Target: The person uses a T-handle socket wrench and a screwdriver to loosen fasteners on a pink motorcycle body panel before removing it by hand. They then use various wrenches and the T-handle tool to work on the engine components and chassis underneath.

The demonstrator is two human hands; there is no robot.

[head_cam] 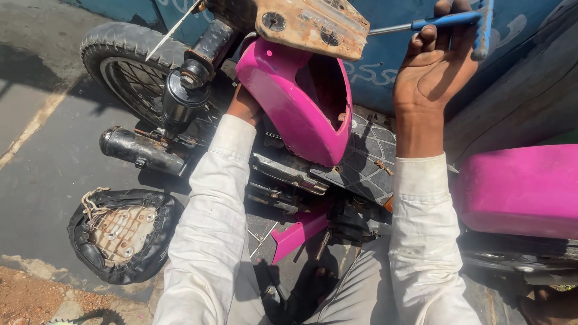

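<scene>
A pink two-wheeler lies partly stripped in front of me. My left hand reaches under its pink body panel and grips the panel's lower edge; the fingers are mostly hidden behind it. My right hand is raised at the top right, fingers curled round the blue handle of a T-shaped tool whose thin metal shaft points left. A rusty metal plate sits above the pink panel. Both arms wear white sleeves.
The rear wheel, a black shock absorber and a black exhaust pipe stand at the left. A removed black seat lies upside down on the ground. A pink tank part is at the right, a blue wall behind.
</scene>
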